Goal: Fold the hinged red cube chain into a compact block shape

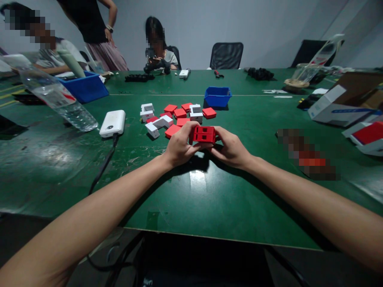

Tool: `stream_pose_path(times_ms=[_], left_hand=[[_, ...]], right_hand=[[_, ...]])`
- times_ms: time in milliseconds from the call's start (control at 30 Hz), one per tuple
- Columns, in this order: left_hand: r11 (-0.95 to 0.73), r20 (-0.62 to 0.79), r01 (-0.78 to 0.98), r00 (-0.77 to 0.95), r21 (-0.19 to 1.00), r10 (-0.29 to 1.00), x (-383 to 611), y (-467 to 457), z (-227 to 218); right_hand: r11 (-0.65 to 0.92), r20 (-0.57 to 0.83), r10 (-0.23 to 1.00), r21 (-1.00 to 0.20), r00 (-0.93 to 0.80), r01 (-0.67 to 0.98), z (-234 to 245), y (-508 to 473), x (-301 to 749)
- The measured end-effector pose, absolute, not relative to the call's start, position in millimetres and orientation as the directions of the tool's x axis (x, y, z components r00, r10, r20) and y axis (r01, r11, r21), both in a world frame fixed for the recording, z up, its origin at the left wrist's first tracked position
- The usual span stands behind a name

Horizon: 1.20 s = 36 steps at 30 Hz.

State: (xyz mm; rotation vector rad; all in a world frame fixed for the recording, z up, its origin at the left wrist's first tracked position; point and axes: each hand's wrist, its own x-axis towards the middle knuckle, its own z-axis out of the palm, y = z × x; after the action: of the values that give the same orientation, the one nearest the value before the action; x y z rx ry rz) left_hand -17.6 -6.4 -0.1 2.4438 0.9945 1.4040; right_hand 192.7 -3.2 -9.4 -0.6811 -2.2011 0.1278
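Between both hands I hold a small red plastic block (204, 134) with square openings, just above the green table (239, 191). My left hand (181, 145) grips its left side, thumb on top and fingers beneath. From the other side, my right hand (231, 147) pinches its right end. Beyond my hands lie several flat red blocks (180, 113) in a loose group. White bracket-shaped pieces (153, 130) are mixed in with them, another white piece (196, 117) standing at the group's right.
A white power bank (113, 123) with a black cable lies left, near a tilted water bottle (60, 95) and a large blue bin (86, 88). A small blue bin (218, 97) stands ahead. Open cardboard boxes (329, 105) are at right. People are across the table.
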Motion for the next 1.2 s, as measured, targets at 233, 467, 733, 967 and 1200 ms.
stream_pose_path(times_ms=[233, 467, 733, 967, 1200], left_hand=[[-0.517, 0.525, 0.433, 0.112, 0.739, 0.844, -18, -5, 9], [-0.401, 0.415, 0.416, 0.063, 0.816, 0.908, -17, 0, 6], [-0.406, 0.408, 0.350, 0.072, 0.844, 0.910, -16, 0, 3], [-0.448, 0.430, 0.338, 0.129, 0.828, 0.893, -19, 4, -1], [-0.493, 0.485, 0.433, 0.136, 0.755, 0.864, -20, 6, -4]], right_hand=[[0.830, 0.681, 0.544, -0.348, -0.491, 0.437, -5, -9, 188], [0.830, 0.650, 0.555, -0.388, -0.519, 0.401, -4, -8, 191], [0.858, 0.625, 0.513, -0.387, -0.588, 0.337, -11, -6, 191], [0.854, 0.648, 0.515, -0.335, -0.561, 0.398, -8, -7, 192], [0.871, 0.669, 0.481, -0.290, -0.566, 0.397, -9, -6, 191]])
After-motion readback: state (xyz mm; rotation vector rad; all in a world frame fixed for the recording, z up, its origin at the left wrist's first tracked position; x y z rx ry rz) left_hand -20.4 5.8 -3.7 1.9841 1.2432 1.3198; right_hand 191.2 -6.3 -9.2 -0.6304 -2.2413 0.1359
